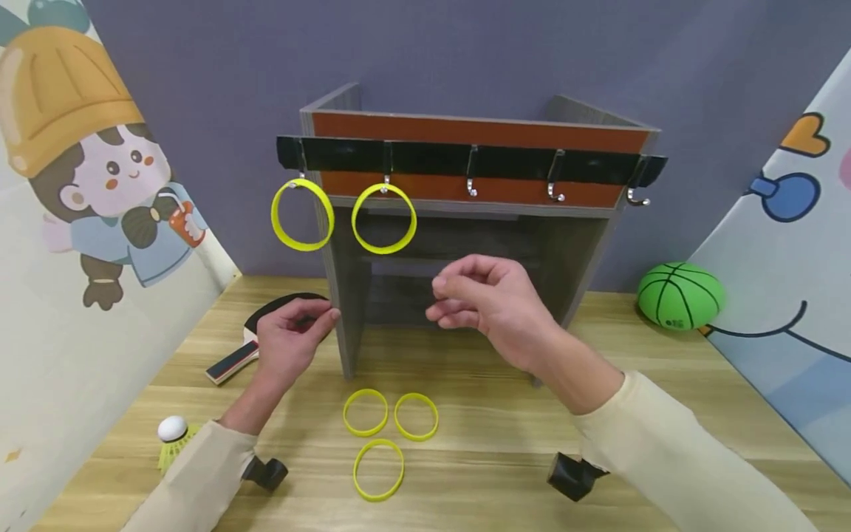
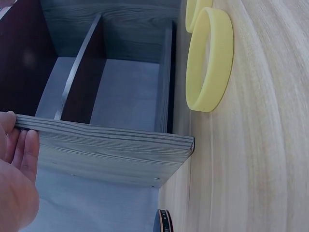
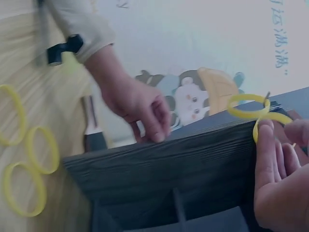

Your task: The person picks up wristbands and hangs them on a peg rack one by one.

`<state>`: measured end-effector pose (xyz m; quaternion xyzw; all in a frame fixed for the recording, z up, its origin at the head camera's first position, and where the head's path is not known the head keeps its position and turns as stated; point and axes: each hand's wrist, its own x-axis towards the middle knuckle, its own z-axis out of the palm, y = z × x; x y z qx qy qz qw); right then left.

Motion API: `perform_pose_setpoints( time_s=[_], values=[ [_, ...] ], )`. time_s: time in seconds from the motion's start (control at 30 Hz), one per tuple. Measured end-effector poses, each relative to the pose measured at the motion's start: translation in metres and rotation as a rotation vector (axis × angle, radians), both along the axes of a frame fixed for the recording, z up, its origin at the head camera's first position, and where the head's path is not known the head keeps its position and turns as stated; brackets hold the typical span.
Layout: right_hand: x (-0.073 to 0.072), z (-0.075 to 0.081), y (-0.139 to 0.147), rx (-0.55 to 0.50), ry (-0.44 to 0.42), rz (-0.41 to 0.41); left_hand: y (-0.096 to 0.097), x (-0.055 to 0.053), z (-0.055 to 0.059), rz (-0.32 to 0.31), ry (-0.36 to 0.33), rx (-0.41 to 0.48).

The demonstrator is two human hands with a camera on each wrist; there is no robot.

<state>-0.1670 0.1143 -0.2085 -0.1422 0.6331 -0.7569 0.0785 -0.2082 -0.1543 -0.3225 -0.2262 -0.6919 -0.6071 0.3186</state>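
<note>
My left hand (image 1: pixel 289 343) pinches the front edge of the left side panel (image 2: pixel 111 140) of a grey wooden shelf, thumb on one face and fingers on the other. In front of the shelf's opening, my right hand (image 1: pixel 501 307) hovers with loosely bent fingers and nothing in them. A black hook rail (image 1: pixel 432 157) runs across the shelf's red-brown front board. From its leftmost hook hangs a yellow ring (image 1: pixel 275 216); a second yellow ring (image 1: pixel 384 250) hangs on the neighbouring hook. Three more yellow rings lie on the wooden tabletop, one being the nearest ring (image 1: pixel 377 498).
Behind my left hand lies a table tennis paddle (image 1: pixel 234 362), and a shuttlecock (image 1: pixel 173 430) sits near the left forearm. A green ball (image 1: pixel 681 295) stands at the back right. Bare metal hooks (image 1: pixel 555 193) stick out along the rail's right part. Printed walls flank the table.
</note>
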Motion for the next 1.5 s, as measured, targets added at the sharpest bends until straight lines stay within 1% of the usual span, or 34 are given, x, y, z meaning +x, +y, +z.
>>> perform_pose_setpoints(
  time_s=[0.1,0.27,0.4,0.53,0.63,0.73,0.87,0.97,1.1,1.3,1.4,1.5],
  values=[
    [0.005,-0.011,0.010,0.070,0.002,0.049,-0.001,0.002,-0.001,0.015,-0.001,-0.002],
    [0.010,-0.031,0.028,0.170,-0.025,0.070,-0.001,0.003,0.000,0.012,-0.006,0.002],
    [0.014,-0.049,0.039,0.205,-0.053,0.088,-0.001,0.003,0.000,0.007,-0.014,-0.003],
    [0.017,-0.068,0.046,0.212,-0.075,0.103,0.000,0.002,0.001,0.012,-0.002,-0.019],
    [0.016,-0.088,0.050,0.229,-0.103,0.099,0.000,0.001,0.001,0.019,0.005,-0.029],
    [0.015,-0.112,0.052,0.260,-0.144,0.108,0.001,0.001,0.002,0.027,0.004,-0.030],
    [0.012,-0.144,0.052,0.293,-0.194,0.152,0.001,0.002,0.002,0.030,-0.001,-0.017],
    [0.011,-0.161,0.052,0.310,-0.224,0.178,0.001,0.003,0.001,0.029,0.002,-0.013],
    [0.010,-0.171,0.051,0.324,-0.256,0.192,0.001,0.003,0.000,0.028,0.018,-0.016],
    [0.009,-0.174,0.046,0.346,-0.259,0.189,0.001,0.001,-0.002,0.008,0.041,-0.003],
    [0.005,-0.176,0.043,0.369,-0.261,0.170,0.001,0.000,-0.003,0.000,0.052,0.007],
    [0.001,-0.180,0.038,0.378,-0.258,0.139,0.001,0.000,-0.004,0.006,0.062,0.005]
  ],
)
